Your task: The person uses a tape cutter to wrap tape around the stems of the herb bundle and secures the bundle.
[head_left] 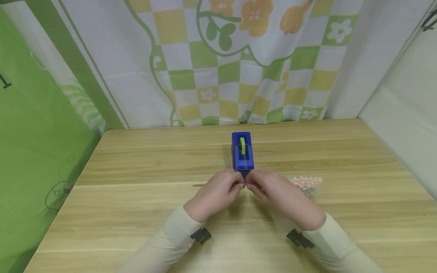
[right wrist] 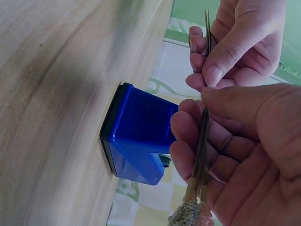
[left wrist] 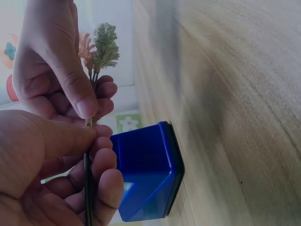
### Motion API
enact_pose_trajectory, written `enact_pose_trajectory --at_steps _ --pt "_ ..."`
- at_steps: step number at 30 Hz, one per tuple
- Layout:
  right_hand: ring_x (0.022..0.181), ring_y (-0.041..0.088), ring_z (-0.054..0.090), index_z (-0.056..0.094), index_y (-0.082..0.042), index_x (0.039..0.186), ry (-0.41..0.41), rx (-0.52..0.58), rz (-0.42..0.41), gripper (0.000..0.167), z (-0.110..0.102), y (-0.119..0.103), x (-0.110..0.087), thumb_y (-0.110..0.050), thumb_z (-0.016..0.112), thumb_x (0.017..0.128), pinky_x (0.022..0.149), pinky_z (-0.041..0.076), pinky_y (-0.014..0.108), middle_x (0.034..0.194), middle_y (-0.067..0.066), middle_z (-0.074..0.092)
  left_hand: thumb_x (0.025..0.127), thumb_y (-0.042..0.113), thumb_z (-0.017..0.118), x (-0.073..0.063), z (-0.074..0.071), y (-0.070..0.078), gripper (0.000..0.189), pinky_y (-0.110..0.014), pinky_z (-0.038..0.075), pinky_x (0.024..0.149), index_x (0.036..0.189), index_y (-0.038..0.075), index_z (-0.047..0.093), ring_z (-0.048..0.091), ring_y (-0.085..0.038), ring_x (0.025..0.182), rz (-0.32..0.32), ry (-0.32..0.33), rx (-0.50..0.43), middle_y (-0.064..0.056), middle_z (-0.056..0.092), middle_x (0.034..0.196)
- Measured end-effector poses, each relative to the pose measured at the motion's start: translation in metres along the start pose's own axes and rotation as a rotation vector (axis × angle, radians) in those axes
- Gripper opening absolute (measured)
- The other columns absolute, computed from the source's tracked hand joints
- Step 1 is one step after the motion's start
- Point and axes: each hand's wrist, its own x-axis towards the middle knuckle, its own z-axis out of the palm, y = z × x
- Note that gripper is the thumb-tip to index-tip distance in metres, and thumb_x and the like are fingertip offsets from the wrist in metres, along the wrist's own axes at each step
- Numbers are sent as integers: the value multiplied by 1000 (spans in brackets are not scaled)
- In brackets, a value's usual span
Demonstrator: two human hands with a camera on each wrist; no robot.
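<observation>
Both hands hold a small bunch of dried-looking flowers lengthwise above the table. Its thin dark stems (left wrist: 88, 183) pass through the left hand (head_left: 217, 192), pinched between thumb and fingers, their ends sticking out left. Close beside it, the right hand (head_left: 282, 196) pinches the same stems nearer the blooms. Pink flower heads (head_left: 307, 182) extend past the right hand; grey-green ones (left wrist: 106, 46) show beside them in the left wrist view. A small pale band (left wrist: 88, 122) crosses the stems between the two thumbs. Just beyond the fingertips stands a blue tape dispenser (head_left: 243, 163).
A light green tape roll (head_left: 242, 145) sits in the dispenser. The wooden table (head_left: 150, 163) carries it. A checked, flowered curtain (head_left: 205, 80) hangs behind the far edge, with green cloth (head_left: 30, 131) on the left and white cloth (head_left: 412, 105) on the right.
</observation>
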Motion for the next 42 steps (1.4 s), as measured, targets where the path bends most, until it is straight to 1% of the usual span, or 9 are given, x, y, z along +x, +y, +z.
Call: enact_pose_trajectory --at_steps 7,16,21,25,29,33,37,40,42 --pt "76 6 60 71 -8 100 -26 18 14 14 1 2 2 -13 60 106 73 57 28 89 3 73 101 8 66 0 1 1 9 -28 54 77 100 4 75 61 -15 85 -15 23 -6 -7 73 97" --pt "71 5 54 70 -10 96 -51 19 46 8 1 2 3 -12 65 103 68 53 23 82 -5 66 99 7 67 -1 0 3 8 -25 53 77 100 3 74 61 -15 86 -45 9 -34 -7 72 96" --pt "71 4 55 72 -11 95 -30 -8 21 8 2 3 3 -12 67 101 68 54 23 83 -5 68 100 7 66 -1 1 2 9 -24 51 74 101 3 74 58 -14 83 -49 4 -52 -7 71 96" --pt "73 3 60 75 -12 96 13 -58 -1 7 3 3 2 -14 70 100 70 56 25 86 -4 72 101 7 66 -1 2 -1 10 -24 51 75 101 2 74 58 -14 84 -47 6 -69 -7 72 97" --pt "76 4 64 78 -13 101 25 -75 22 6 3 3 1 -15 73 98 72 58 28 89 -4 76 102 7 65 -1 2 -3 10 -24 51 74 100 3 74 57 -14 82 -44 15 -73 -7 71 96" --pt "76 4 63 76 -13 100 11 -72 50 4 1 5 -2 -12 72 98 72 57 28 89 -4 75 101 7 66 -2 3 -5 9 -26 50 73 97 2 73 55 -14 81 -51 17 -78 -6 69 93" --pt "71 3 60 74 -13 94 2 -88 58 4 -1 7 -5 -10 73 96 69 56 26 83 -5 71 100 7 68 -2 3 -6 9 -28 54 78 96 2 75 60 -16 86 -63 -2 -77 -7 69 95" --pt "71 3 60 75 -13 93 -21 -105 44 5 -1 8 -7 -9 74 95 69 56 25 81 -6 69 99 8 70 -2 4 -6 9 -32 57 86 97 2 76 64 -19 92 -65 -25 -48 -9 71 100" --pt "73 3 61 75 -13 93 -36 -120 25 5 0 9 -8 -9 75 94 70 57 26 83 -6 70 98 8 70 -1 5 -7 9 -32 57 86 97 3 77 65 -19 92 -64 -49 -12 -9 73 100"
